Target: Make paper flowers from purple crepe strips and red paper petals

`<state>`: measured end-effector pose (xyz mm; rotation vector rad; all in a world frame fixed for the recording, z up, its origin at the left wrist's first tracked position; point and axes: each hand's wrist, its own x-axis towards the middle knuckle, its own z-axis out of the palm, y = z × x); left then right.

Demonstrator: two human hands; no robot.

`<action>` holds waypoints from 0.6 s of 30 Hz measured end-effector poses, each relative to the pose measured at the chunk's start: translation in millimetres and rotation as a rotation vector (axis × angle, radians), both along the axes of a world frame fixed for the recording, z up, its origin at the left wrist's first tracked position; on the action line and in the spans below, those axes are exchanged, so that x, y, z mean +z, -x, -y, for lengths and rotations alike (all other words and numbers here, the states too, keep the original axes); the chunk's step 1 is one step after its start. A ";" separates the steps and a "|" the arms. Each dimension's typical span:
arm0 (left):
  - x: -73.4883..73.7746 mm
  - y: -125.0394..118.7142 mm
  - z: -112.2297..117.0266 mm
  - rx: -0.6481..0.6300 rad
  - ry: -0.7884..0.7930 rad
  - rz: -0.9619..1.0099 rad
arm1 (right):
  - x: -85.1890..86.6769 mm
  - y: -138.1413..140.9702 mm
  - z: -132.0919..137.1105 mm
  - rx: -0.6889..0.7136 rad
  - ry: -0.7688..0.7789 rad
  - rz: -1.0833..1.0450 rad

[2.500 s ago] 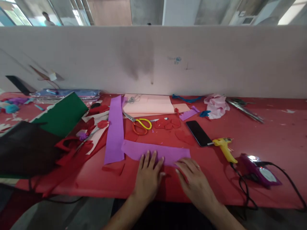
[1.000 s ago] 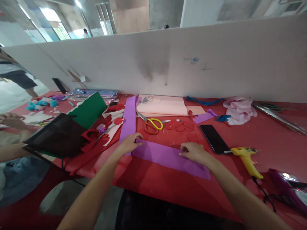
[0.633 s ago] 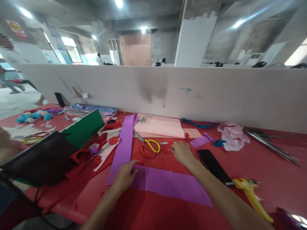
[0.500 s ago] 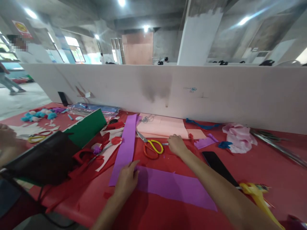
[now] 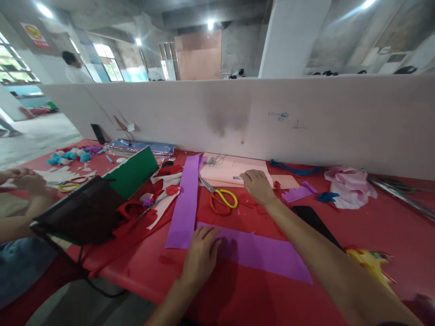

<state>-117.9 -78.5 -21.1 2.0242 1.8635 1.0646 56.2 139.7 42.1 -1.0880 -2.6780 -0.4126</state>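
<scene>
My left hand point(image 5: 203, 251) rests on the left end of a purple strip point(image 5: 265, 253), thumb apart from its bent fingers. This strip lies across the red table before me; whether it is paper or cloth I cannot tell. My right hand point(image 5: 256, 184) is closed round a slim pen point(image 5: 237, 178), whose pale end sticks out to the left over the pink sheets point(image 5: 234, 167). A second purple strip point(image 5: 185, 199) runs away from me at the left. Between the hands and this strip lie scissors point(image 5: 222, 199) with one red and one yellow handle.
Red and white scraps point(image 5: 163, 194) lie left, beside a green board point(image 5: 136, 172) and a dark bag point(image 5: 84, 213). A co-worker's hands point(image 5: 27, 181) are at far left. Right are a black phone point(image 5: 316, 224) and yellow glue gun point(image 5: 370, 265). A white partition point(image 5: 170, 113) stands behind.
My right hand has lifted away from the red surface with the pen, now over the pink sheets' edge. My left hand stays at the strip's end, and the view has shifted slightly.
</scene>
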 end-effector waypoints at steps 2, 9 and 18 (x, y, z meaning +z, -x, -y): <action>3.6 -2.1 -8.0 0.063 0.013 0.145 | 7.8 -5.7 16.2 0.085 -0.021 -0.045; 27.8 -29.3 -26.9 0.082 0.075 0.280 | 0.3 -14.5 105.9 0.431 -0.038 -0.186; 29.4 -48.0 -7.4 0.026 0.243 0.068 | -17.6 -33.5 149.5 0.126 0.031 -0.585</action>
